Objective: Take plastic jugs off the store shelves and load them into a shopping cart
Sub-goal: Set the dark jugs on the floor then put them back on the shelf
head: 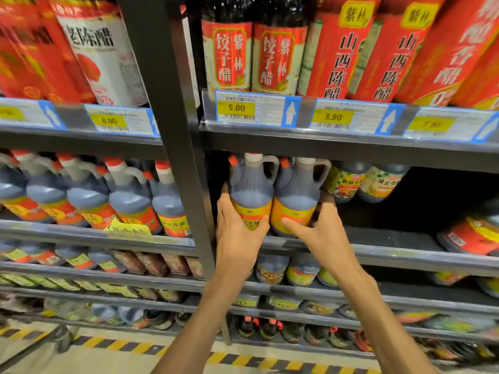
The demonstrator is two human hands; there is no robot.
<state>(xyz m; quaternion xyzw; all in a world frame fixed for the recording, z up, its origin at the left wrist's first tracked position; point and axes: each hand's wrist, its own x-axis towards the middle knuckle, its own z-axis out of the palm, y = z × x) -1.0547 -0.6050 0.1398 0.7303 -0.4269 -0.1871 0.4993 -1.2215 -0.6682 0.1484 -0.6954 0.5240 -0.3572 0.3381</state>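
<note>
- The left hand and the right hand reach forward on bare forearms, the nearest things in view.
- The shelf unit fills the view, with a dark upright post between two bays and several levels of bottles.
- The middle shelf of the right bay carries two plastic jugs at its front left corner, side by side and touching or nearly so.
- The left jug, full of dark liquid with a yellow label and a white cap, stands next to the post; the left hand grips its lower body, fingers curled round the left side and thumb across the label.
- The right jug looks the same; the right hand holds it low down, thumb stretched across the label, fingers wrapped round the right side and mostly hidden.
- A row of similar jugs lines the front edge of the left bay's shelf.
- Yellow price tags sit along the front edge of the shelf above.
</note>
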